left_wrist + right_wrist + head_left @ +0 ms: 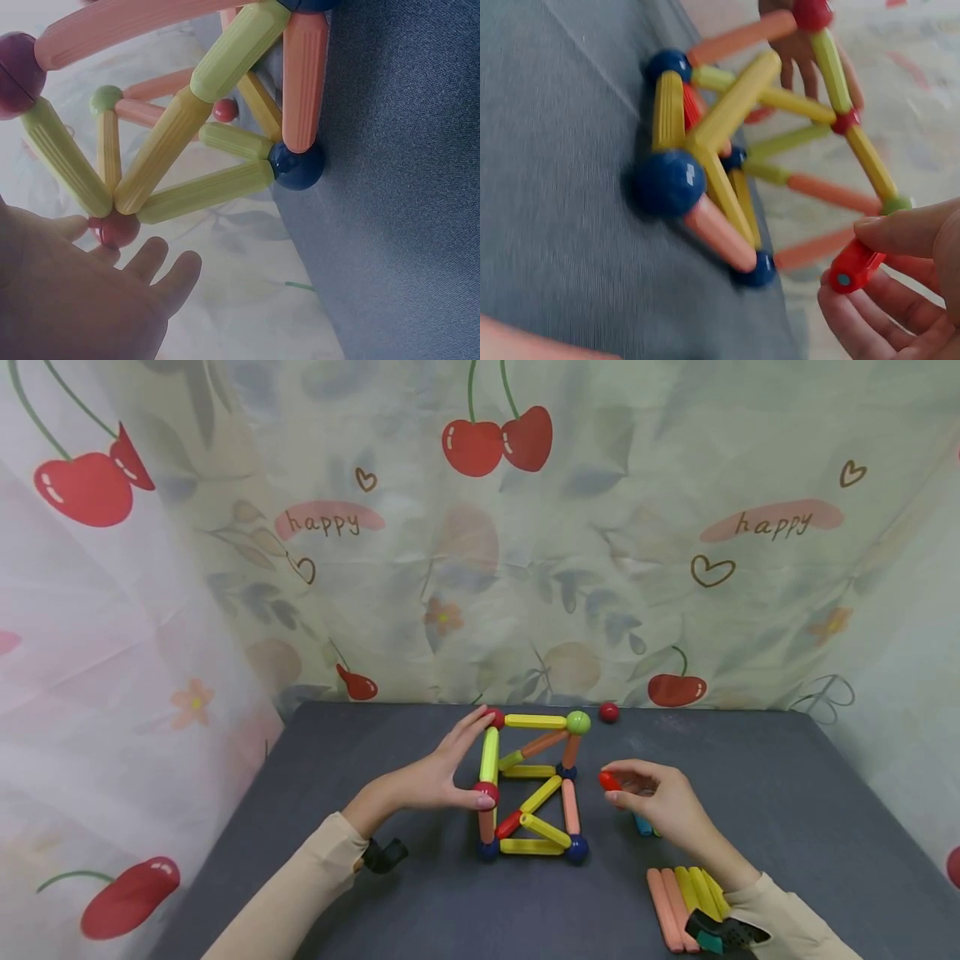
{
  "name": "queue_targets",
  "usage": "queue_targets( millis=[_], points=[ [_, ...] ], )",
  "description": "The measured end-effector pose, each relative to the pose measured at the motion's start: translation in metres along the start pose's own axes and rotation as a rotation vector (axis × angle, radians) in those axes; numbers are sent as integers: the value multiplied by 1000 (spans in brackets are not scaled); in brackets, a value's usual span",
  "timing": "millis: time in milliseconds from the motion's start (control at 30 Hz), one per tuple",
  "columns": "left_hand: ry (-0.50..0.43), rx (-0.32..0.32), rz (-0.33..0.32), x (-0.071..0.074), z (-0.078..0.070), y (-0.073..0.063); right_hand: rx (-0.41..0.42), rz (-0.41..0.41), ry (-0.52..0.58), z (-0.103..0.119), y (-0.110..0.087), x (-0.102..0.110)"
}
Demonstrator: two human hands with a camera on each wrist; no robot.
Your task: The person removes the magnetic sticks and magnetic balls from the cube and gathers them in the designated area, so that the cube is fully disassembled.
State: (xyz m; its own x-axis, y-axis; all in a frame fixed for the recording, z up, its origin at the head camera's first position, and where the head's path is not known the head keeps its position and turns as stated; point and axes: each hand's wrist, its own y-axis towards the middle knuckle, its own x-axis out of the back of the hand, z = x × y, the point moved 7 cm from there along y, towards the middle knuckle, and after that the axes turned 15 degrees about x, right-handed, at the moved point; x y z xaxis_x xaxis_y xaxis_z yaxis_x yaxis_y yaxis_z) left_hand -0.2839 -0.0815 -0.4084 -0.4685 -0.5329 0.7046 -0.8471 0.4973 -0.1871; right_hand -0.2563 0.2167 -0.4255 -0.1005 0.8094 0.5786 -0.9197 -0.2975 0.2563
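A frame of magnetic rods and balls stands in the middle of the table, with blue balls (577, 848) low down and a green ball (578, 722) at its top back corner. My left hand (438, 772) spans its left side: the thumb touches the front red ball (486, 795), the fingertips the back red ball (118, 229). To the right of the frame and apart from it, my right hand (667, 797) pinches a short red magnetic rod (859, 264) between thumb and fingers. One yellow rod (739, 101) slants up from the front right blue ball with its upper end free.
Orange rods (663, 910) and yellow rods (701, 889) lie side by side near my right wrist. A blue piece (642, 824) is partly hidden under the right hand. Behind the frame sits a loose red ball (609, 712), close to the patterned cloth (637, 568).
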Motion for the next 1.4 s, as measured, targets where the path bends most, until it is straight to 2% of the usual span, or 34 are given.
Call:
queue_targets(
  millis=[233, 300, 533, 700, 867, 1167, 1400],
  points=[
    [-2, 0, 4, 0, -1, 0, -154, 1, 65, -36, -11, 24],
    [-4, -4, 4, 0, -2, 0, -176, 10, 74, -46, -14, 29],
    [-1, 0, 7, -1, -2, 0, -268, 56, 111, -75, -22, 37],
    [-3, -6, 4, 0, -2, 1, -328, 70, 95, -90, -27, 41],
    [-3, -7, 3, 0, -1, 1, -328, 72, 78, -96, -29, 42],
    [-1, -7, 2, 0, 0, 1, -251, 94, 44, -101, -30, 41],
    [-4, 1, 1, 0, 1, 0, -307, 106, 34, -106, -30, 37]
  ],
)
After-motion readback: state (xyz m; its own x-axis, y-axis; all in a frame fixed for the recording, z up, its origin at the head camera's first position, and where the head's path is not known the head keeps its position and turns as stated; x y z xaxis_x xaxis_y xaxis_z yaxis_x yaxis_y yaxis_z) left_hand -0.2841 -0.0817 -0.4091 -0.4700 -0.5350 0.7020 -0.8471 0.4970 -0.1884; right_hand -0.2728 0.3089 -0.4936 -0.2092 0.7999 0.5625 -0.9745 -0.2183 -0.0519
